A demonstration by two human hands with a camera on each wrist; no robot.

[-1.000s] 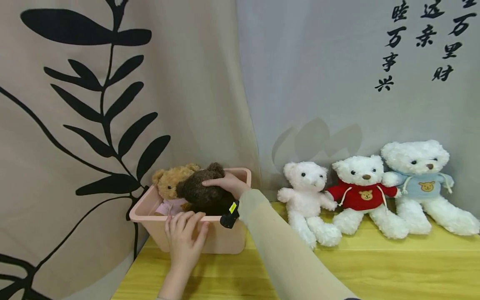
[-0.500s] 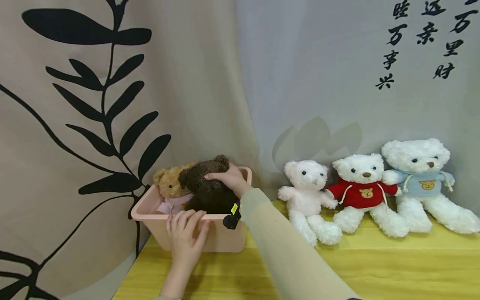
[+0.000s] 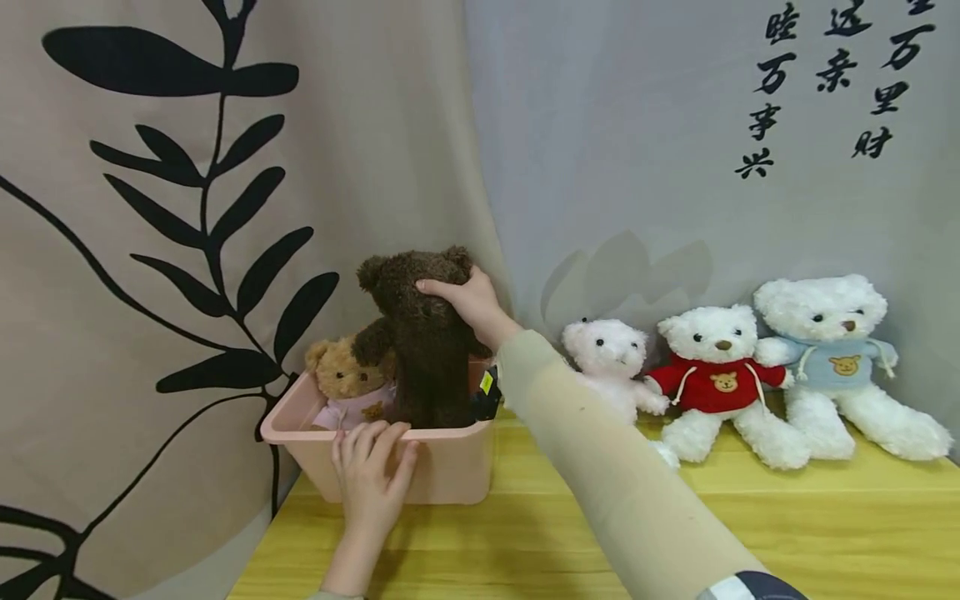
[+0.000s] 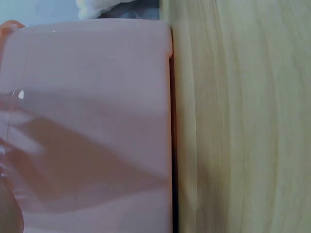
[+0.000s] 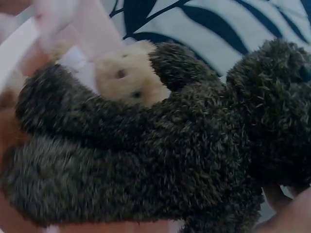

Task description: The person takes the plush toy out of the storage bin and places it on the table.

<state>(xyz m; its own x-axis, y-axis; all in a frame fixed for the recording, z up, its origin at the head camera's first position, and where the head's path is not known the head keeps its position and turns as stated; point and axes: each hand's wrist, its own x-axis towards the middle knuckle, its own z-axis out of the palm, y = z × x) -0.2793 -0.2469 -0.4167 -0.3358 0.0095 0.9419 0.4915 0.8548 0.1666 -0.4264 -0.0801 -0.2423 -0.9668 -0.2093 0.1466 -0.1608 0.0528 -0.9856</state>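
Dark-brown teddy bear (image 3: 429,358) is upright in the right hand (image 3: 476,304), its back to the head camera. Grip: the right hand is closed around the head and neck area, thumb laid across the back of the head; the exact placing of the fingers on the far side cannot be told. Torso hangs below the grip, lower end behind the near rim of the pink bin (image 3: 453,475). Contact with the bin floor cannot be told.

Below and left of the grip, a tan bear (image 3: 347,367) in a pale pink top sits inside the bin, partly covered by the dark bear's arm. Also below and left, nearer the person, the left hand (image 3: 371,479) holds the near rim, fingers hooked over it, thumb against the outer wall. Bin rests on the wooden table (image 3: 540,542).

Right of the grip, apart from the bin, three seated bears line up: a plain pale bear (image 3: 615,346), partly hidden by the right sleeve (image 3: 600,458); a white bear in a red hoodie (image 3: 723,392); farthest, a white bear in a light-blue hoodie (image 3: 836,367).
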